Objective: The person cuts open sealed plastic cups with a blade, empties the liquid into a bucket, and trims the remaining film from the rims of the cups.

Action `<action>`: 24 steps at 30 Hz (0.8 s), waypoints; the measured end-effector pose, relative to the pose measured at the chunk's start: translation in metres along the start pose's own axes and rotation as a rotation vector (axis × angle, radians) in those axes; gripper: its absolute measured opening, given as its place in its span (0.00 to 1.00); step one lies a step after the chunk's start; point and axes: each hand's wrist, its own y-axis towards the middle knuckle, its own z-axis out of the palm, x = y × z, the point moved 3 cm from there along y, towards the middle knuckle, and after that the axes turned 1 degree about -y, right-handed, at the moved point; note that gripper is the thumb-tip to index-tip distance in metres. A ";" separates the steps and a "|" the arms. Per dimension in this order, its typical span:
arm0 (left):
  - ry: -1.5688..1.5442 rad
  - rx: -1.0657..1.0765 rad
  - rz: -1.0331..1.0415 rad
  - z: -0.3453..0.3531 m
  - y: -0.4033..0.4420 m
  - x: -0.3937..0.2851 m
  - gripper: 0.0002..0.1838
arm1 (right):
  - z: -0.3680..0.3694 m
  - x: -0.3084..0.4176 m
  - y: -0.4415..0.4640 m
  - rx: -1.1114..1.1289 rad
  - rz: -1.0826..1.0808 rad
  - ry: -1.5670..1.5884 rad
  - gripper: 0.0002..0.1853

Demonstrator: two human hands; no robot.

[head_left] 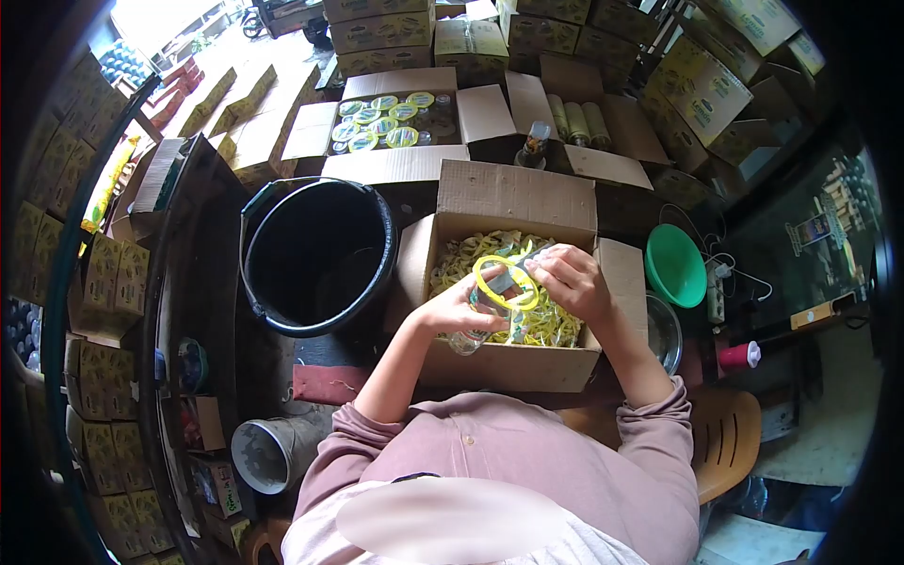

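Over an open cardboard box (pixel 513 367) full of yellow-green strips (pixel 556 325), my left hand (pixel 461 306) is wrapped round a clear plastic cup (pixel 466 341), which is tilted. A yellow ring (pixel 482 273) lies around the cup's upper end. On the right, my right hand (pixel 570 280) is closed in a pinch close to the ring; something small and dark shows at its fingertips, too small to name.
A black bucket (pixel 325 320) stands left of the box, a green bowl (pixel 675 266) to the right. Behind are a carton of lidded cups (pixel 384 122), a bottle (pixel 534 146) and a carton with rolls (pixel 577 124). A grey bin (pixel 273 454) is lower left.
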 end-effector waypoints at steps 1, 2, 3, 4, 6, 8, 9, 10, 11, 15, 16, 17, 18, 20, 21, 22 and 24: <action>0.009 0.102 -0.019 0.000 0.003 0.001 0.42 | 0.000 0.001 0.000 -0.002 0.001 0.000 0.11; -0.008 0.130 -0.022 0.000 0.004 0.003 0.41 | -0.001 0.001 0.001 -0.006 0.003 0.000 0.11; -0.026 0.158 -0.025 0.000 0.004 0.006 0.40 | -0.001 0.002 0.001 -0.008 0.004 0.000 0.11; -0.043 0.186 -0.028 0.000 0.005 0.007 0.39 | 0.000 0.003 0.001 -0.011 0.003 0.002 0.11; -0.015 0.232 -0.045 -0.001 0.005 0.009 0.33 | 0.001 0.004 0.001 -0.014 0.004 0.008 0.11; -0.115 0.250 -0.013 0.001 0.005 0.012 0.29 | 0.000 0.005 0.001 -0.035 0.000 0.018 0.11; -0.155 0.274 -0.055 0.000 0.004 0.014 0.24 | 0.000 0.005 0.002 -0.047 -0.003 0.023 0.10; -0.173 0.294 -0.062 0.000 0.004 0.017 0.26 | 0.000 0.005 0.003 -0.058 -0.005 0.037 0.10; -0.192 0.315 -0.070 0.000 0.004 0.021 0.27 | 0.001 0.005 0.003 -0.067 -0.008 0.051 0.09; -0.291 0.371 -0.124 -0.001 0.004 0.027 0.31 | 0.002 0.005 0.002 -0.099 -0.008 0.074 0.07; -0.316 0.391 -0.148 -0.002 0.004 0.025 0.31 | 0.003 0.004 0.002 -0.095 0.006 0.079 0.08; -0.295 0.381 -0.123 -0.003 0.006 0.024 0.31 | 0.004 0.002 0.000 -0.090 0.020 0.084 0.08; -0.273 0.371 -0.098 -0.001 0.009 0.018 0.31 | 0.005 0.001 -0.002 -0.086 0.034 0.089 0.09; -0.120 0.268 -0.125 -0.001 0.013 0.007 0.27 | 0.007 -0.008 -0.006 -0.091 0.068 0.075 0.10; -0.018 0.202 -0.084 -0.001 0.017 0.002 0.27 | 0.007 -0.013 -0.007 -0.093 0.083 0.068 0.10; 0.085 0.135 -0.042 -0.002 0.021 -0.002 0.28 | 0.005 -0.017 -0.008 -0.105 0.124 0.050 0.11; 0.464 0.106 0.154 -0.009 0.032 -0.008 0.29 | -0.002 -0.023 -0.008 -0.130 0.207 0.011 0.11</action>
